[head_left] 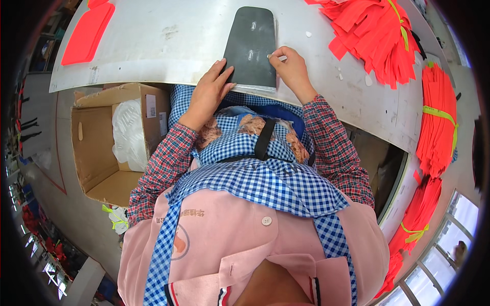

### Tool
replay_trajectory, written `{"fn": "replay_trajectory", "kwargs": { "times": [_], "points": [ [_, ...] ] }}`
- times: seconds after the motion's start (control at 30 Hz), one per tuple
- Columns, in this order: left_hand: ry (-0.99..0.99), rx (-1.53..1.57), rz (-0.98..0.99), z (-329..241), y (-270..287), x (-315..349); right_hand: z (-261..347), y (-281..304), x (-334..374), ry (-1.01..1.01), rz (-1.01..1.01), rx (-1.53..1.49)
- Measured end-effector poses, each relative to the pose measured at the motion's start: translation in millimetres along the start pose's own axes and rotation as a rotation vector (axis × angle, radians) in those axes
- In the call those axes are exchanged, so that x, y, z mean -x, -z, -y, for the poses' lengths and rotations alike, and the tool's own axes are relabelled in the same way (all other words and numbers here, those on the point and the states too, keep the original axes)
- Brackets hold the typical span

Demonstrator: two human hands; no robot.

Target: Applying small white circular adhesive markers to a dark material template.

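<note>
The person sits or stands close at a pale desk (153,51), and both hands are at one dark grey panel (241,38). This panel lies flat near the front edge of the desk, in front of the body; it is narrower at its far end, with rounded far corners, and a thin pale border shows along its near side.

The left hand (206,93) has its grip apart: the fingers are a little spread, and their tips rest on the near left edge of the panel. They press from above and do not close around anything.

The right hand (292,67) is at the right edge of the panel. Here the grip is together, with the thumb and the index finger meeting at their tips. A pale spot shows there, but it is too small to tell whether it is a nail or a held piece.

To the right of this hand, some small white scraps (368,80) are scattered on the desk. Farther right lies a fanned bundle of red strips (375,43), bound by a yellow-green tie (401,24). At the far left are flat red pieces (88,36). Below the desk's left part, an open cardboard box (94,135) contains clear plastic (130,135).
</note>
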State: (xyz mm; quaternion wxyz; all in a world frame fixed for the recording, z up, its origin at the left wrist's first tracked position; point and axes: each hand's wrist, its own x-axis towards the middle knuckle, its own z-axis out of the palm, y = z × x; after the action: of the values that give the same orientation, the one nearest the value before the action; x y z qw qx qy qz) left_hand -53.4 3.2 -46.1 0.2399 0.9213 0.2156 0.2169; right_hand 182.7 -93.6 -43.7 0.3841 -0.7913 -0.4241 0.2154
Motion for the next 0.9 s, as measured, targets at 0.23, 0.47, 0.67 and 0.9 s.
{"fn": "replay_trajectory", "kwargs": {
  "times": [0.23, 0.47, 0.67, 0.9],
  "points": [
    [0.014, 0.036, 0.016, -3, 3, -1, -10, -4, 3, 0.04, -0.034, -0.023],
    [0.049, 0.053, 0.059, -1, 5, -1, -1, 0, 7, -0.036, -0.013, -0.081],
    [0.069, 0.101, -0.055, -12, -1, -26, 1, 0, 10, -0.046, -0.018, -0.13],
    [-0.004, 0.027, -0.05, 1, -18, -47, -2, -3, 11, -0.07, -0.026, -0.141]
  ]
}}
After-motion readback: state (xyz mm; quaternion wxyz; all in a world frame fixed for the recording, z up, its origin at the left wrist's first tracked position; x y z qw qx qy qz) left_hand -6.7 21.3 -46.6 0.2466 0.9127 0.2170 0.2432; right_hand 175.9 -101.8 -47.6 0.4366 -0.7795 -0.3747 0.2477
